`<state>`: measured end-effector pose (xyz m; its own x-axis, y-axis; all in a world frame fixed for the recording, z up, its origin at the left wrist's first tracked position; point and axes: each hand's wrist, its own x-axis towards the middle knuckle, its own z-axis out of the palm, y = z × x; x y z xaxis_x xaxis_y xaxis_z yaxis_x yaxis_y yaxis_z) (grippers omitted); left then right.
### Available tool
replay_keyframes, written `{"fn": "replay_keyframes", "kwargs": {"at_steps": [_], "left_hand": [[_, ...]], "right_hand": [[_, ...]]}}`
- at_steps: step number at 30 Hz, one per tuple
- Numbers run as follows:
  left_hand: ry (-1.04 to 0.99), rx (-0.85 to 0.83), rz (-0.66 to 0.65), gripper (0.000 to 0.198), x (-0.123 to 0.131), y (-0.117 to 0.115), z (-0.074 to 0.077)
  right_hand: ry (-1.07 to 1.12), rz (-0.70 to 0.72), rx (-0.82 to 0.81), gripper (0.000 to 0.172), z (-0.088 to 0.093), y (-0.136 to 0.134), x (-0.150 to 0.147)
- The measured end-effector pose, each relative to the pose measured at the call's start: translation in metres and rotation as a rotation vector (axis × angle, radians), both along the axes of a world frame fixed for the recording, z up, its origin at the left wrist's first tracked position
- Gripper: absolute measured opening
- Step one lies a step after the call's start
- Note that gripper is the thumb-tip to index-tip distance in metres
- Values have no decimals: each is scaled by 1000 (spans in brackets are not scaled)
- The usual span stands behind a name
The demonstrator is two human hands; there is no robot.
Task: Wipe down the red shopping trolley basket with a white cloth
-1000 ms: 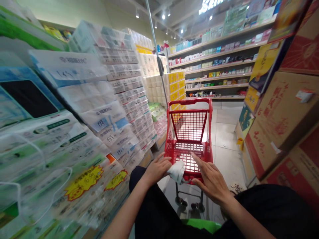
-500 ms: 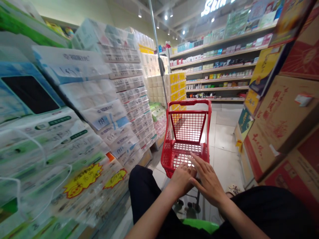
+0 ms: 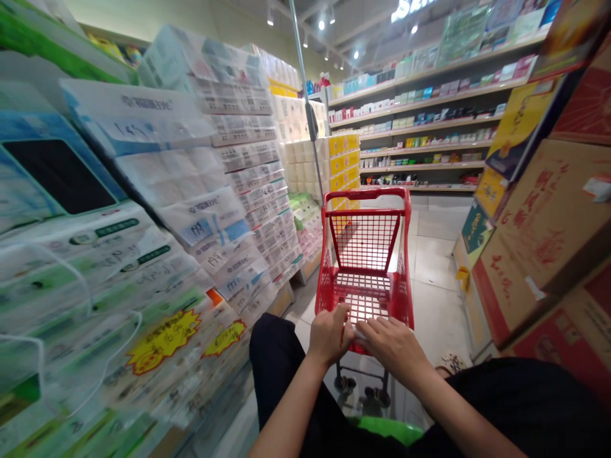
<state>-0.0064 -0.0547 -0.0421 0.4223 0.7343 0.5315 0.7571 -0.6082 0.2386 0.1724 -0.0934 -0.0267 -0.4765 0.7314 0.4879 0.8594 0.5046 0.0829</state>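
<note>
A red shopping cart with a grid basket stands in front of me in the aisle. My left hand is closed over the near rim of its basket, with the thumb raised. Beside it, my right hand lies over the same rim, its fingers bent down and close together. The two hands almost touch at the middle. Their fingertips are partly hidden, and a small pale patch between them is unclear. The cart's wheels show below the hands.
Wrapped paper packs are stacked on the left, with a dark-screened device among them. Cardboard boxes rise on the right. Shelves of small goods stand at the back. A metal pole rises behind the cart. My knees flank a green surface.
My left hand has moved left, out from beside the right hand's fingers. The right hand's spread fingers have bent down onto the rim. The view has shifted slightly.
</note>
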Motion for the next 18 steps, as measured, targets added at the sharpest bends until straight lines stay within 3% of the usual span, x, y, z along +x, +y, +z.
{"fn": "replay_keyframes", "kwargs": {"at_steps": [5,10,14,18], "left_hand": [[96,95,-36,24,-1,7,1],[137,117,-118,28,2,1,6],[144,92,-153,31,5,-5,6],[145,94,-148,44,4,-6,3]], "right_hand": [[-56,174,-33,20,5,9,55],[-40,363,-132,21,25,21,97],[-36,352,-207,26,39,45,116],[1,246,-184,34,43,87,135]]}}
